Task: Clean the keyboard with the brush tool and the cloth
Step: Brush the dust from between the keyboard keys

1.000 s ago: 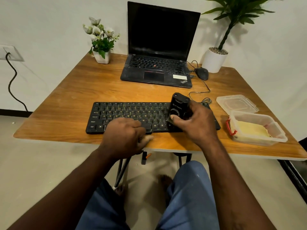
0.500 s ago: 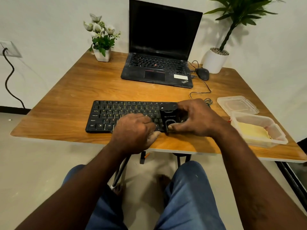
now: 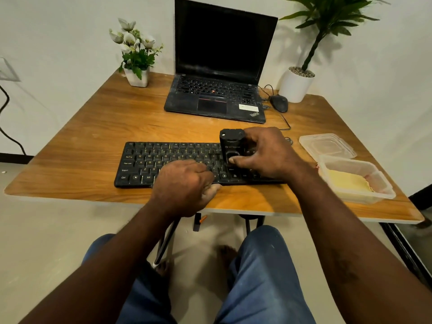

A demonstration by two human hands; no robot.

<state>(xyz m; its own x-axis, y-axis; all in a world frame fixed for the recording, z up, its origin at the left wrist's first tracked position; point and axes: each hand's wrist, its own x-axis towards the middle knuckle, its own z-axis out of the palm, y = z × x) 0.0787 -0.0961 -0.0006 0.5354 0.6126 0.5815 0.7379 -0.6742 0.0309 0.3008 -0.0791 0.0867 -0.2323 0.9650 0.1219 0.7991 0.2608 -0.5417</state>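
A black keyboard point(image 3: 163, 160) lies along the near edge of the wooden table point(image 3: 93, 141). My right hand point(image 3: 268, 155) grips a black block-shaped brush tool point(image 3: 232, 142), standing it upright on the right part of the keys. My left hand point(image 3: 184, 183) rests on the front middle of the keyboard with fingers curled, the thumb over the front edge. A yellow cloth point(image 3: 348, 183) lies inside a clear plastic container point(image 3: 383, 183) at the right.
A black laptop point(image 3: 219, 90) stands open at the back, with a wired mouse point(image 3: 279, 102) beside it. A clear lid point(image 3: 327, 145) lies behind the container. A small flower pot point(image 3: 136, 76) and a white plant pot point(image 3: 295, 84) stand at the back corners.
The brush tool lay low across the keys half a second ago and now stands upright further back on the right keys. My left hand stays on the keyboard's front.
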